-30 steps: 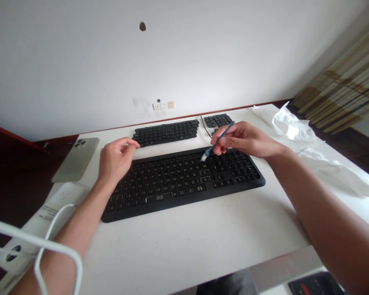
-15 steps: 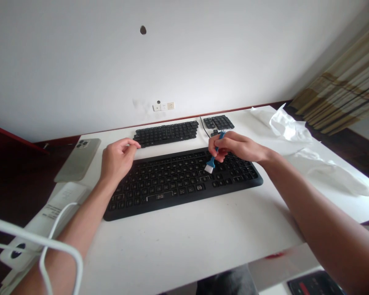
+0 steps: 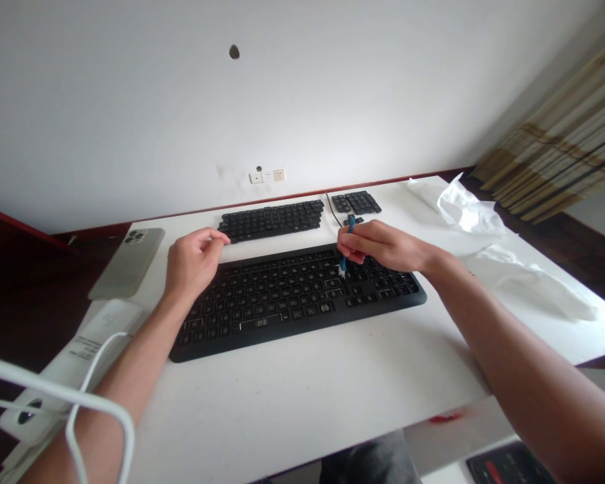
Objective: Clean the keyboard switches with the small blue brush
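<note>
Blue brush (image 3: 347, 247) pinched in right hand (image 3: 383, 245) — left hand (image 3: 191, 262) seemingly loosely curled, empty — at keyboard's (image 3: 292, 296) far edge.

Even daylight, brightest at right; glare washes out the crumpled white plastic sheet (image 3: 489, 232) and the white rectangular tabletop (image 3: 302, 396); soft shadows; dim left edge; wide-angle bowing at edges; centre sharp.

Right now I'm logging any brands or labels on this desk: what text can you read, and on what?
None can be read.
Keyboard: key legends too small.
Loose keycaps: blurred.
White power strip: a printed label, too small to read.
Phone: no readable marking.
</note>
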Available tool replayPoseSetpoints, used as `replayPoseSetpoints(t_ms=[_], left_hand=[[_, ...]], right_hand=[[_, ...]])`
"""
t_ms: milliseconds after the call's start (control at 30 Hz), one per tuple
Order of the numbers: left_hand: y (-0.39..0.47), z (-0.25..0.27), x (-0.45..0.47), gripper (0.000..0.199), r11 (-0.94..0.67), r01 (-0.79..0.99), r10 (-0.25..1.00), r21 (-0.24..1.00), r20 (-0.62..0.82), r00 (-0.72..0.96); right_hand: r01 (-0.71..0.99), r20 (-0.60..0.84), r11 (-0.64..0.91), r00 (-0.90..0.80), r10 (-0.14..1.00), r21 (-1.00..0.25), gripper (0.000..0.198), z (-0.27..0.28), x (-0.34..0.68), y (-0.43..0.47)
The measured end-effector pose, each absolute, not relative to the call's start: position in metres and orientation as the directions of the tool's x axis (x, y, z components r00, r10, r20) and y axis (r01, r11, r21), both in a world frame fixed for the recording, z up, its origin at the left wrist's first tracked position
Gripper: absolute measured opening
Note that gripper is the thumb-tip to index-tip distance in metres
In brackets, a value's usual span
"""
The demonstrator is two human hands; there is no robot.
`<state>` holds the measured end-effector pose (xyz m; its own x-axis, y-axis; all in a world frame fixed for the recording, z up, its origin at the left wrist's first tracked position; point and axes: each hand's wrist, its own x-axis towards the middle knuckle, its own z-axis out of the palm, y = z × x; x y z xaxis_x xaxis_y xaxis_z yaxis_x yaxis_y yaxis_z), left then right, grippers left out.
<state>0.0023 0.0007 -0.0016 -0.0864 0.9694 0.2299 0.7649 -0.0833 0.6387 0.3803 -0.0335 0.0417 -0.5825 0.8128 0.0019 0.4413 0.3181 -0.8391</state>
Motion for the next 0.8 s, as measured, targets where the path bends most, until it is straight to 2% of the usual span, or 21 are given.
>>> replayPoseSetpoints(t_ms=[167,300,433,567,700,800], left_hand=[[0.0002,-0.0008,0.0029,0.026,-0.074,0.769,0.971,0.635,0.221,-0.090],[-0.0010,0.0012,0.0038,0.026,-0.075,0.767,0.972,0.637,0.220,-0.088],[-0.0013,0.0015,0.0036,0.026,-0.078,0.768,0.972,0.636,0.220,-0.084],[-0.0013,0.0008,0.0033,0.026,-0.083,0.767,0.971,0.636,0.224,-0.081],[-0.0014,0.0011,0.0036,0.027,-0.082,0.772,0.971,0.631,0.225,-0.081],[-0.0013,0.0014,0.0039,0.026,-0.070,0.773,0.973,0.631,0.214,-0.086]], right_hand=[[0.403,0.059,0.327,-0.550,0.833,-0.855,0.050,0.0403,0.3787,-0.0335],[0.422,-0.001,0.314,-0.597,0.802,-0.851,0.050,0.0395,0.3789,-0.0329],[0.378,0.056,0.304,-0.544,0.837,-0.874,0.052,0.0391,0.3813,-0.0319],[0.407,-0.058,0.241,-0.600,0.798,-0.881,0.052,0.0391,0.3831,-0.0309],[0.384,0.007,0.275,-0.571,0.821,-0.881,0.052,0.0403,0.3826,-0.0309],[0.441,-0.043,0.280,-0.594,0.803,-0.853,0.052,0.0421,0.3815,-0.0322]])
